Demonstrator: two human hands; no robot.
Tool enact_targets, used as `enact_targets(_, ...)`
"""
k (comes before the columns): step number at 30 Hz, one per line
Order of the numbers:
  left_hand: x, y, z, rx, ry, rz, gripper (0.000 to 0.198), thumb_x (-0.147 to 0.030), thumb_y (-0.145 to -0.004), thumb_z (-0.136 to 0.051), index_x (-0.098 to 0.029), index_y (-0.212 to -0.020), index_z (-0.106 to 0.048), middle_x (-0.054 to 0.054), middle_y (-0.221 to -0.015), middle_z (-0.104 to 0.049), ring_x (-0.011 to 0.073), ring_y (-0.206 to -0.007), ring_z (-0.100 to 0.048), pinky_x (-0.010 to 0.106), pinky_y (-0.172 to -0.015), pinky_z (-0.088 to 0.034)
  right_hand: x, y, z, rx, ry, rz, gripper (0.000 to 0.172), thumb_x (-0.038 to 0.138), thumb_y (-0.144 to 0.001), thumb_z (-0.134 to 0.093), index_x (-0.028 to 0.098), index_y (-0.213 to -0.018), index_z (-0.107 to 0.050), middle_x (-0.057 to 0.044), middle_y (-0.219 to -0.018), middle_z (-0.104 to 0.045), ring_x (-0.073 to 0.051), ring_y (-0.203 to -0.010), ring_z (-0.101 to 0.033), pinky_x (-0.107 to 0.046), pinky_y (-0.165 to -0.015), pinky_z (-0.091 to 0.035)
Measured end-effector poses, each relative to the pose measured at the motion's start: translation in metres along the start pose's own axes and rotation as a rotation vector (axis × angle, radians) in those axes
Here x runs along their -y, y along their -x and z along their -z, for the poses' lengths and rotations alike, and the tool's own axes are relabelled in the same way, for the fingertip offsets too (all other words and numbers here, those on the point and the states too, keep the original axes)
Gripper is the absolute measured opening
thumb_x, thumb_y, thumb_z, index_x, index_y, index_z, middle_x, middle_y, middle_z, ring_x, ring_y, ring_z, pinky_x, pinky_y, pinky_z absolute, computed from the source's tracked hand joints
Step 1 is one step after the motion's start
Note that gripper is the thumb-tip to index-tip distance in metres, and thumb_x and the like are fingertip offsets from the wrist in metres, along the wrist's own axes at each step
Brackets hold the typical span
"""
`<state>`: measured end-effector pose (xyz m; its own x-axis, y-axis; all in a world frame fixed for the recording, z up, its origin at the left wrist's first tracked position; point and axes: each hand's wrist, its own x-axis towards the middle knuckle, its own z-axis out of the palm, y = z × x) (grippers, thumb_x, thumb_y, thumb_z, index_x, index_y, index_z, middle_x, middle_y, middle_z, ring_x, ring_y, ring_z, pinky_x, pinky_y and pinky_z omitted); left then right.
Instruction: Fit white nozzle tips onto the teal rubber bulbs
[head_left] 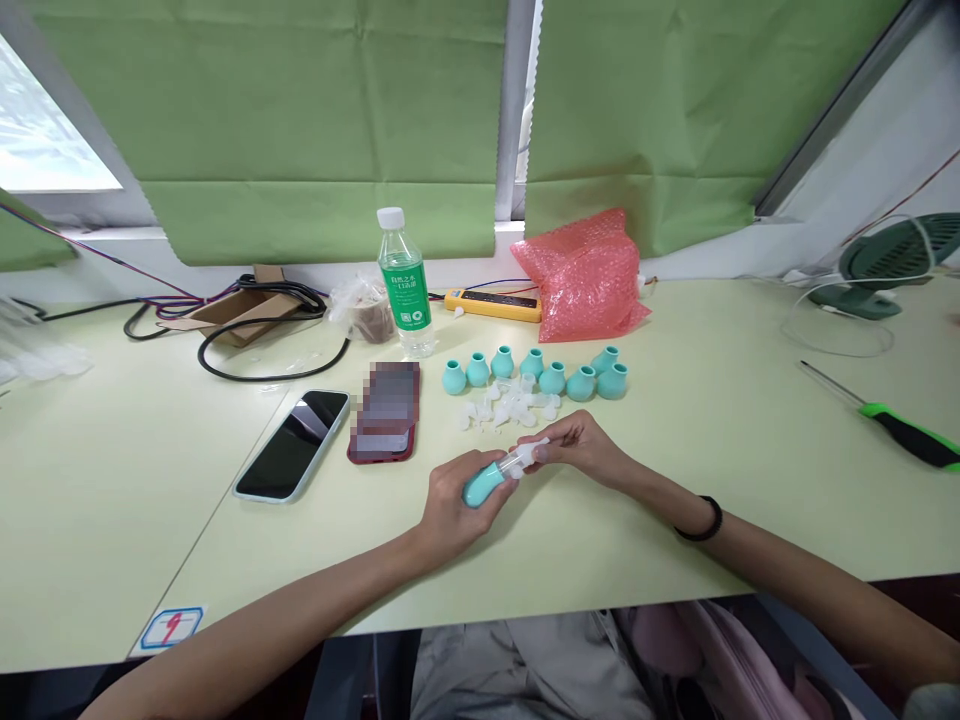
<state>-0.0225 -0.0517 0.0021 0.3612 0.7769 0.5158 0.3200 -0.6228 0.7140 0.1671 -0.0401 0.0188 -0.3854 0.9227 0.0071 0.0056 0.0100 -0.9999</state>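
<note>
The left hand (450, 508) has its grip around a little tube (493, 477), fat and blue-green at its 8 o'clock end, see-through in the middle, cloudy white at 2 o'clock. The right hand (592, 450) pinches that white end. At 12 o'clock, white bits (511, 408) lie piled on the surface (660, 430). Behind them stand eight blue-green bulbs (552, 380) with open tops.
</note>
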Motion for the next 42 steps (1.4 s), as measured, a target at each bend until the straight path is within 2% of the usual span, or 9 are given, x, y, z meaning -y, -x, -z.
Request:
enact_targets(5, 0.003, -0.001, -0.003, 0.018, 0.014, 0.051, 0.022, -0.029, -0.069, -0.053, -0.016, -0.086, -0.058, 0.005, -0.082, -0.063, 0.0156, -0.073, -0.058, 0.026, -0.067, -0.046, 0.000, -0.001, -0.004, -0.047, 0.024, 0.004, 0.029, 0.030, -0.060, -0.063, 0.014, -0.085, -0.064, -0.006, -0.070, -0.066, -0.018, -0.063, -0.062, -0.031, -0.063, -0.052)
enact_targets(9, 0.004, -0.008, 0.002, 0.025, 0.018, -0.024, 0.038, -0.027, -0.071, -0.051, -0.017, -0.107, -0.046, 0.007, -0.098, -0.057, 0.0167, -0.088, -0.053, 0.029, -0.076, -0.044, 0.019, 0.002, -0.003, -0.189, 0.153, 0.099, 0.021, 0.030, -0.061, -0.063, 0.017, -0.076, -0.066, -0.004, -0.067, -0.066, -0.017, -0.061, -0.061, -0.030, -0.062, -0.051)
enact_targets(14, 0.010, -0.021, 0.012, -0.020, -0.253, -0.198, 0.045, -0.022, -0.073, -0.047, -0.020, -0.117, -0.036, 0.009, -0.122, -0.036, 0.0220, -0.109, -0.033, 0.040, -0.089, -0.032, 0.057, -0.003, 0.038, -0.684, 0.427, 0.435, 0.014, 0.032, -0.063, -0.060, 0.019, -0.063, -0.066, 0.000, -0.053, -0.061, -0.014, -0.052, -0.057, -0.028, -0.056, -0.048)
enact_targets(18, 0.024, -0.027, 0.010, 0.079, -0.520, -0.188, 0.043, -0.020, -0.074, -0.044, -0.019, -0.116, -0.037, 0.010, -0.126, -0.027, 0.0272, -0.113, -0.025, 0.046, -0.088, -0.030, 0.075, -0.023, 0.088, -1.015, 0.727, 0.587, 0.024, 0.038, -0.067, -0.053, 0.017, -0.065, -0.064, -0.001, -0.053, -0.058, -0.013, -0.050, -0.053, -0.028, -0.053, -0.044)
enact_targets(24, 0.039, -0.023, 0.004, 0.236, -0.572, -0.093, 0.044, -0.015, -0.076, -0.037, -0.016, -0.120, -0.030, 0.014, -0.124, -0.028, 0.0268, -0.111, -0.030, 0.043, -0.081, -0.039, 0.064, -0.056, 0.128, -0.923, 1.253, 0.199, 0.026, 0.038, -0.067, -0.049, 0.017, -0.062, -0.064, -0.004, -0.058, -0.061, -0.018, -0.059, -0.053, -0.028, -0.052, -0.038)
enact_targets(31, 0.043, -0.025, 0.006, 0.262, -0.461, -0.028, 0.042, -0.007, -0.077, -0.028, -0.017, -0.118, -0.032, 0.014, -0.117, -0.033, 0.0198, -0.093, -0.047, 0.036, -0.077, -0.042, 0.042, -0.062, 0.135, -0.816, 1.348, -0.057, 0.028, 0.041, -0.064, -0.047, 0.018, -0.062, -0.063, -0.005, -0.065, -0.063, -0.021, -0.067, -0.054, -0.029, -0.052, -0.037)
enact_targets(34, 0.043, -0.026, 0.007, 0.267, -0.436, -0.018, 0.041, -0.008, -0.078, -0.027, -0.018, -0.118, -0.032, 0.013, -0.111, -0.039, 0.0191, -0.088, -0.050, 0.034, -0.072, -0.044, 0.039, -0.058, 0.134, -0.883, 1.370, 0.026, 0.032, 0.044, -0.064, -0.048, 0.018, -0.074, -0.064, -0.005, -0.070, -0.063, -0.023, -0.071, -0.055, -0.033, -0.057, -0.040)
enact_targets(38, 0.042, -0.028, 0.007, 0.249, -0.400, -0.021, 0.039, -0.010, -0.079, -0.028, -0.017, -0.117, -0.034, 0.011, -0.105, -0.044, 0.0186, -0.087, -0.050, 0.032, -0.070, -0.043, 0.041, -0.045, 0.111, -0.982, 1.449, 0.480, 0.033, 0.039, -0.067, -0.049, 0.013, -0.084, -0.061, -0.010, -0.081, -0.062, -0.024, -0.079, -0.054, -0.036, -0.070, -0.040)
enact_targets(42, 0.042, -0.029, 0.007, 0.197, -0.372, 0.004, 0.040, -0.014, -0.077, -0.036, -0.019, -0.117, -0.032, 0.007, -0.094, -0.049, 0.0158, -0.077, -0.051, 0.029, -0.066, -0.044, 0.033, -0.030, 0.060, -0.532, 1.427, 0.729, 0.017, 0.028, -0.072, -0.048, 0.016, -0.075, -0.060, -0.005, -0.073, -0.062, -0.016, -0.071, -0.055, -0.027, -0.065, -0.042)
